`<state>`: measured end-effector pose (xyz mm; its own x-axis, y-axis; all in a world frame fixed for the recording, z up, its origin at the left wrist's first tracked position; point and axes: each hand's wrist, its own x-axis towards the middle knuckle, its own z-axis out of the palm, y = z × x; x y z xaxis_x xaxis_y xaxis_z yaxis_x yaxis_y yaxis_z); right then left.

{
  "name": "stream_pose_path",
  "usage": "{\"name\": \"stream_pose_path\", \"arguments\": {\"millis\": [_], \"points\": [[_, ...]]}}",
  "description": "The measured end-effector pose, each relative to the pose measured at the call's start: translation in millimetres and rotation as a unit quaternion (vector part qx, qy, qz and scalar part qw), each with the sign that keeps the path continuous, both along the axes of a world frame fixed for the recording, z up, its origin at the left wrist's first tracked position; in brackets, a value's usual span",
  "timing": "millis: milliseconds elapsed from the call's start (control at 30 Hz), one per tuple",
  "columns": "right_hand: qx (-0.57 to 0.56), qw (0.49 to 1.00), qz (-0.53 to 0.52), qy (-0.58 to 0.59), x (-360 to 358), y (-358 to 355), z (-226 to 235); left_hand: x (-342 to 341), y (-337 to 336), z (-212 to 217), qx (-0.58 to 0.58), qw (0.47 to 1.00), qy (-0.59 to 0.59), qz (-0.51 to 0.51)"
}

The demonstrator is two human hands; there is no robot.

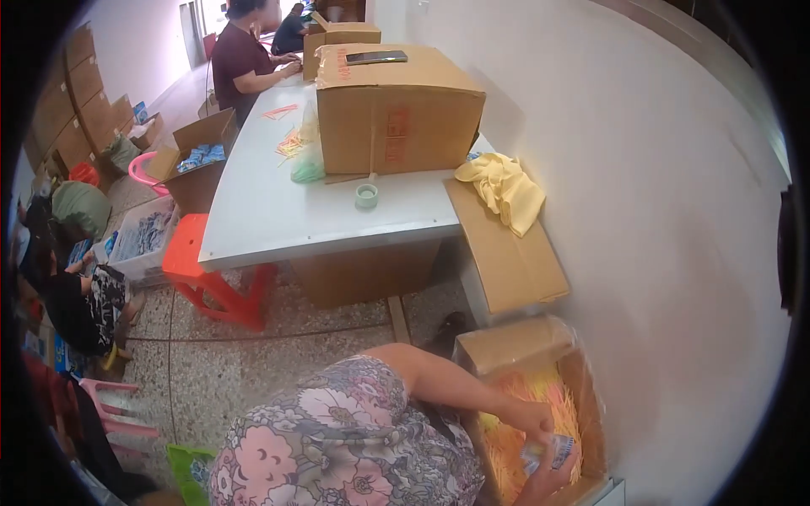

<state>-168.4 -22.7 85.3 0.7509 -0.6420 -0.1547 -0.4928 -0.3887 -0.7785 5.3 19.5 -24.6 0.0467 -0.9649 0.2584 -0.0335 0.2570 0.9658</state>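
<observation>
A small blue-and-white packet (pixel 563 449) is being clamped by the fingers of the bare left hand (pixel 530 417) and right hand (pixel 553 481). It is being held over an open brown cardboard box (pixel 584 395), filled with thin yellow, orange and pink strips (pixel 504 447), beside a white wall (pixel 666 337).

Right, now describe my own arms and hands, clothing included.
Your left hand and right hand are both ungloved, with no rings or markings that I can make out. The left forearm is bare, with no watch or bracelet visible. Your floral garment is greyish, with large pink and white flowers. Most of the right arm is out of sight, so I can't describe its sleeve.
</observation>
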Motion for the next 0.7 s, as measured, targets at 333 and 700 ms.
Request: {"name": "stream_pose_path", "arguments": {"millis": [333, 700], "points": [[-0.075, 0.961, -0.215, -0.157, -98.4, 2.2, 5.6, 32.4, 24.2, 35.3, 0.205, 0.977, -0.058, 0.012], [-0.416, 0.720, -0.521, 0.191, -426.2, 6.7, -33.3, 9.0, 15.1, 43.3, 0.188, 0.980, -0.064, 0.017]]}}
